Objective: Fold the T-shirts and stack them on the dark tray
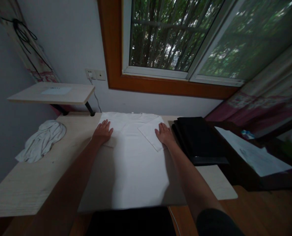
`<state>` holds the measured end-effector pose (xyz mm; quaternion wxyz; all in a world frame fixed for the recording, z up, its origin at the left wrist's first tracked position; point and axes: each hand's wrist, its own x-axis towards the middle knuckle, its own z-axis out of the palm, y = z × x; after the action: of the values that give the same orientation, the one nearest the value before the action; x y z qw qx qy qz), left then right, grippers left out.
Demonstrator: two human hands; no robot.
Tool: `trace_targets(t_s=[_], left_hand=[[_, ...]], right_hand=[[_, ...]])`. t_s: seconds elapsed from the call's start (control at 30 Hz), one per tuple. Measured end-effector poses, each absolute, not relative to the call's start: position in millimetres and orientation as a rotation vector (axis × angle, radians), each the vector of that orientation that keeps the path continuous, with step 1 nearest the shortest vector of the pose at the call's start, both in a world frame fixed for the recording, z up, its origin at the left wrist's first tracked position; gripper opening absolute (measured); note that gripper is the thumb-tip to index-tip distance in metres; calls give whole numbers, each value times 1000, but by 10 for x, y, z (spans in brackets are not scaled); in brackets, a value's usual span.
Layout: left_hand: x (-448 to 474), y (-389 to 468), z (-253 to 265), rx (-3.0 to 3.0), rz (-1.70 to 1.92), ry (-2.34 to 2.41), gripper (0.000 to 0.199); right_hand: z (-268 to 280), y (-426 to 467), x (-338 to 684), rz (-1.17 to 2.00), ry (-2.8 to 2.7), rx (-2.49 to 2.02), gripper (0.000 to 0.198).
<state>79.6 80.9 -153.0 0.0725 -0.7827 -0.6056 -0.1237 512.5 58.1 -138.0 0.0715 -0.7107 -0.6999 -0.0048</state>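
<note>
A white T-shirt [133, 164] lies spread over the light wooden table, its sleeves folded inward over the body. Its collar end is at the far side, towards the wall. My left hand [103, 131] rests flat on the folded sleeve at the left edge, fingers apart. On the right edge, my right hand [164, 132] lies flat with its fingers stretched over the other folded sleeve [149, 132]. Neither hand grips the cloth. The lower end of the shirt reaches the table's front edge, close to my body.
A crumpled pale cloth [42, 139] sits on the table [18, 186] at the left, below a raised wooden shelf [72, 88]. Stacked black folded items [197, 137] lie right of the shirt. Further right is a dark surface with a paper sheet [251, 150]. A window [170, 39] is behind.
</note>
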Motion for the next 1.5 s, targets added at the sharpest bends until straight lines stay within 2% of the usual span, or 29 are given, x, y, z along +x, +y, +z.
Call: trace_targets(t_s=[0.23, 0.73, 0.87, 1.0, 1.23, 1.5], left_hand=[[795, 912, -1502, -2348, -290, -1826, 68], [622, 652, -1433, -2398, -190, -1880, 69], [570, 509, -1416, -2362, -205, -1928, 66], [637, 397, -1368, -2297, -267, -1905, 59], [1087, 134, -1331, -2423, -375, -1757, 58], [1033, -159, -1420, -2435, -375, -1712, 59]], right_hand=[[-1389, 789, 5196, 114, -2135, -2198, 74], [-1380, 731, 5224, 36, -2144, -2219, 71], [-1333, 594, 5206, -40, -2147, -2237, 65], [-1278, 381, 4988, -152, -2224, -2053, 61], [-1367, 64, 4603, -33, -2330, -1850, 62], [-1407, -260, 4995, 23, -2315, -1866, 61]])
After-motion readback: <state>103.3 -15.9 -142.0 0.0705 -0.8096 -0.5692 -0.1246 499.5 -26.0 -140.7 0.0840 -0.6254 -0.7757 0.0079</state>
